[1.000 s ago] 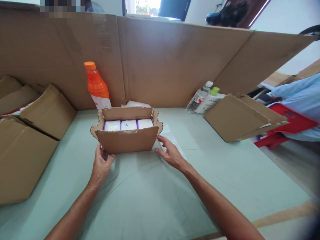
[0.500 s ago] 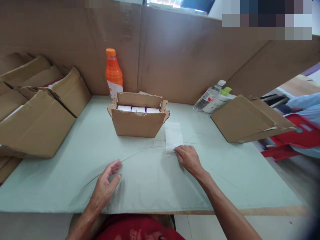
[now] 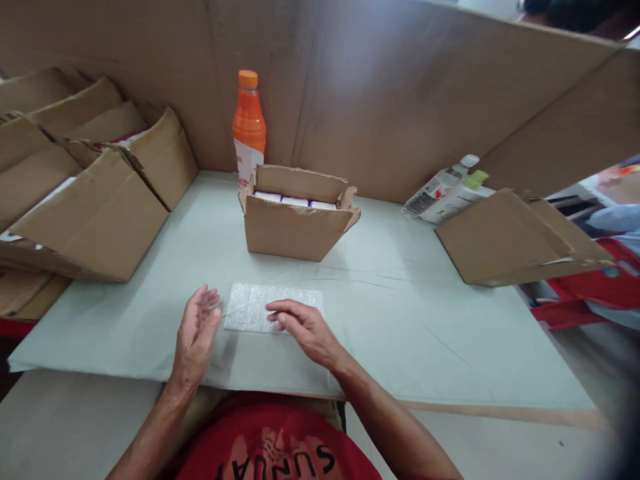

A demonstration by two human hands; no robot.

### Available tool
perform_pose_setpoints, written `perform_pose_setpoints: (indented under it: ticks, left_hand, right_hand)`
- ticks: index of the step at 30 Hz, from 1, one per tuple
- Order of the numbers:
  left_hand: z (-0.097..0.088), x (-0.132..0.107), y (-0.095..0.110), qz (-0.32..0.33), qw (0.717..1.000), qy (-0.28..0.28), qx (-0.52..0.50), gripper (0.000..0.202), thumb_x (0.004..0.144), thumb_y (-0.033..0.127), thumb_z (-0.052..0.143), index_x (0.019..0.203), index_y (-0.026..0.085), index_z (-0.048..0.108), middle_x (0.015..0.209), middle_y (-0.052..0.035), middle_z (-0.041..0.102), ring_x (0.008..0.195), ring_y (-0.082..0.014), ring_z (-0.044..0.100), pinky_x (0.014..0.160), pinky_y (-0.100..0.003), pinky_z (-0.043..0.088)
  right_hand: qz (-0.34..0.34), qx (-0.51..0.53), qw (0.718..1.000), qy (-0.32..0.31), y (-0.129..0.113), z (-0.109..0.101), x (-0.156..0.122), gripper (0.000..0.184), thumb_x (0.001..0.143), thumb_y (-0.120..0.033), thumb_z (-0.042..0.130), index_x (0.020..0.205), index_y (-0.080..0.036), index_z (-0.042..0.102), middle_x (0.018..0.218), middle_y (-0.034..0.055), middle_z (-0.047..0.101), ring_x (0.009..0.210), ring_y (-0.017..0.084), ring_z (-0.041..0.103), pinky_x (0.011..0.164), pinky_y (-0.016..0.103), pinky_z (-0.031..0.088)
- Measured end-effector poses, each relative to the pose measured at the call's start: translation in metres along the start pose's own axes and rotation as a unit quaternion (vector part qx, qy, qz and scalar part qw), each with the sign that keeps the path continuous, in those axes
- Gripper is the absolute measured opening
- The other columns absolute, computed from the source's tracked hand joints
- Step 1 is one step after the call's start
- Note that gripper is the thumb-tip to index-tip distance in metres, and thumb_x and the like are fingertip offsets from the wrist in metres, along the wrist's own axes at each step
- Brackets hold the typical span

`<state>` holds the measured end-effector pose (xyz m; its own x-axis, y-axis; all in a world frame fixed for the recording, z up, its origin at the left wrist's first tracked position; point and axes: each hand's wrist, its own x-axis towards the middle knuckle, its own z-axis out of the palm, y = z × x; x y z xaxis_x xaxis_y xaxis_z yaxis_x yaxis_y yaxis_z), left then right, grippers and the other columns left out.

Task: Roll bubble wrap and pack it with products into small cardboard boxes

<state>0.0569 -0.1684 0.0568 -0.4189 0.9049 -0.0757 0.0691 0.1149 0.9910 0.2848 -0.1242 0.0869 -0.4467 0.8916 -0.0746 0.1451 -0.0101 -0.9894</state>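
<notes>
A flat sheet of bubble wrap (image 3: pixel 250 308) lies crosswise on the pale green tabletop in front of me. Just left of its left edge is my left hand (image 3: pixel 197 327), palm turned inward, fingers apart and holding nothing. My right hand (image 3: pixel 305 327) is over the sheet's right half, its fingers stretched out and thumb apart; whether it touches the wrap I cannot tell. Beyond the sheet stands an open cardboard box (image 3: pixel 295 230) with white-topped packs (image 3: pixel 295 201) in a row inside.
An orange bottle (image 3: pixel 249 127) stands behind the box. Several cardboard boxes (image 3: pixel 100 213) crowd the left side. At right, a clear bottle (image 3: pixel 443 188) leans beside a white bottle with a green cap (image 3: pixel 475 179), near another tilted carton (image 3: pixel 495 237). A cardboard wall (image 3: pixel 375 100) closes the back.
The bubble wrap has come nearer and to the left, and now lies crosswise instead of lengthwise. My right hand has let go of it and moved left. The view has shifted slightly.
</notes>
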Motion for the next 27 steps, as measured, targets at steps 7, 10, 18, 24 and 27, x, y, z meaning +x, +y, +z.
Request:
perform_pose_setpoints:
  ticks: [7, 10, 18, 24, 27]
  left_hand:
    - [0.021, 0.003, 0.005, 0.257, 0.936, -0.112, 0.211, 0.033, 0.089, 0.021, 0.053, 0.119, 0.023, 0.068, 0.123, -0.0096, 0.070, 0.120, -0.0270, 0.060, 0.106, -0.045, 0.047]
    - [0.035, 0.013, -0.008, 0.289, 0.893, -0.183, 0.294, 0.036, 0.086, 0.012, 0.049, 0.113, 0.021, 0.070, 0.117, -0.0106, 0.073, 0.112, -0.0278, 0.063, 0.100, -0.047, 0.048]
    - [0.018, 0.017, -0.028, 0.297, 0.886, -0.185, 0.303, 0.027, 0.088, 0.015, 0.051, 0.105, 0.022, 0.071, 0.123, -0.0090, 0.071, 0.119, -0.0269, 0.061, 0.103, -0.045, 0.047]
    - [0.001, 0.011, -0.015, 0.236, 0.867, -0.036, 0.439, 0.030, 0.091, 0.027, 0.053, 0.113, 0.016, 0.069, 0.107, -0.0150, 0.071, 0.102, -0.0333, 0.063, 0.092, -0.050, 0.049]
    - [0.003, 0.010, -0.012, 0.171, 0.868, -0.063, 0.462, 0.035, 0.088, 0.028, 0.053, 0.114, 0.013, 0.068, 0.097, -0.0165, 0.069, 0.098, -0.0373, 0.061, 0.089, -0.054, 0.047]
  right_hand:
    - [-0.131, -0.320, 0.937, 0.045, 0.020, 0.000, 0.003, 0.032, 0.097, -0.019, 0.050, 0.123, -0.026, 0.068, 0.134, 0.0093, 0.067, 0.126, 0.025, 0.060, 0.108, 0.047, 0.047]
    - [-0.167, -0.430, 0.887, -0.041, 0.033, 0.014, 0.008, 0.039, 0.095, -0.017, 0.054, 0.132, -0.022, 0.063, 0.143, 0.0124, 0.061, 0.135, 0.029, 0.053, 0.107, 0.050, 0.046]
    - [-0.114, -0.501, 0.840, 0.176, 0.067, -0.067, -0.048, 0.027, 0.101, -0.027, 0.048, 0.111, -0.019, 0.071, 0.123, 0.0114, 0.072, 0.120, 0.027, 0.062, 0.099, 0.045, 0.046]
    - [-0.078, -0.551, 0.798, 0.233, 0.066, -0.057, -0.036, 0.026, 0.096, -0.036, 0.056, 0.107, -0.016, 0.070, 0.123, 0.0150, 0.069, 0.115, 0.031, 0.061, 0.095, 0.045, 0.046]
    - [-0.072, -0.519, 0.824, 0.214, 0.067, -0.040, -0.024, 0.020, 0.094, -0.033, 0.056, 0.099, -0.017, 0.068, 0.127, 0.0162, 0.067, 0.119, 0.031, 0.060, 0.098, 0.046, 0.045]
